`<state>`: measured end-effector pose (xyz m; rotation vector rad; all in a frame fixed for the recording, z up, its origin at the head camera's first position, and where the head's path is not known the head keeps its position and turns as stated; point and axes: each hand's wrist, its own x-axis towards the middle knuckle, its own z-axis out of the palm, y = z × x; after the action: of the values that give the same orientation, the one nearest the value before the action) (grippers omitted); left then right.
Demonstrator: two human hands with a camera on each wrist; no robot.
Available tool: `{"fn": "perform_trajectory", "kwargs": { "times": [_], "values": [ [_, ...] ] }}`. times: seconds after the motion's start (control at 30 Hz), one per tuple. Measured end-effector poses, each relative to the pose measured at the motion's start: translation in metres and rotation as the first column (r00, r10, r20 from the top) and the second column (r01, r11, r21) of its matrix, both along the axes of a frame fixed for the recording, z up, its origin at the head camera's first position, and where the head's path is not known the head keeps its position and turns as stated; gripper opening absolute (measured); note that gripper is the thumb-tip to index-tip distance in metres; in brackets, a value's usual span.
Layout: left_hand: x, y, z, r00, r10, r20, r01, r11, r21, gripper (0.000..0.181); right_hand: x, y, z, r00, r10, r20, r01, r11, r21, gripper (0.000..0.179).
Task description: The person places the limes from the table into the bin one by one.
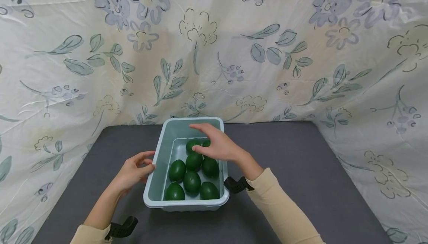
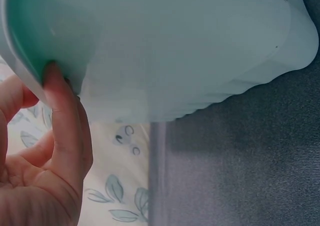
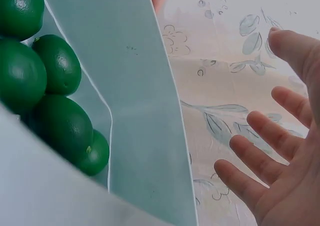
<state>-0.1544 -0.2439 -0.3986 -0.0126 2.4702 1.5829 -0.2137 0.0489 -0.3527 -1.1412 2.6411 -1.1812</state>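
Observation:
A pale blue-green plastic bin stands on the dark table, with several glossy green limes lying inside. My left hand is at the bin's left side. In the left wrist view, its bent fingers hold the rim, one tucked beneath the lip. Over the bin's far right part hovers my right hand, which partly hides the far limes. Its fingers are spread apart in the right wrist view, holding nothing and clear of the limes.
The dark grey tabletop extends on both sides of the bin. A floral cloth hangs behind the table and along its sides. Each wrist wears a black strap-on device.

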Motion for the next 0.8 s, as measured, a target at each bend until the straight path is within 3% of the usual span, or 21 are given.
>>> {"fn": "perform_trajectory", "kwargs": {
  "times": [0.37, 0.67, 0.8],
  "values": [
    [0.003, 0.0, 0.001, 0.999, -0.012, -0.033, 0.01, 0.999, -0.046, 0.052, -0.002, 0.019, -0.004, 0.997, -0.082, -0.01, 0.081, 0.995, -0.059, 0.046],
    [0.005, 0.001, 0.003, 0.993, -0.052, -0.107, 0.032, 0.983, -0.181, 0.05, -0.003, 0.047, -0.011, 0.976, -0.212, -0.052, 0.206, 0.973, -0.102, 0.029],
    [0.006, 0.002, 0.01, 0.988, -0.088, -0.125, 0.058, 0.972, -0.228, 0.05, -0.005, 0.064, -0.017, 0.964, -0.257, -0.065, 0.25, 0.963, -0.103, 0.026]
  ]
}}
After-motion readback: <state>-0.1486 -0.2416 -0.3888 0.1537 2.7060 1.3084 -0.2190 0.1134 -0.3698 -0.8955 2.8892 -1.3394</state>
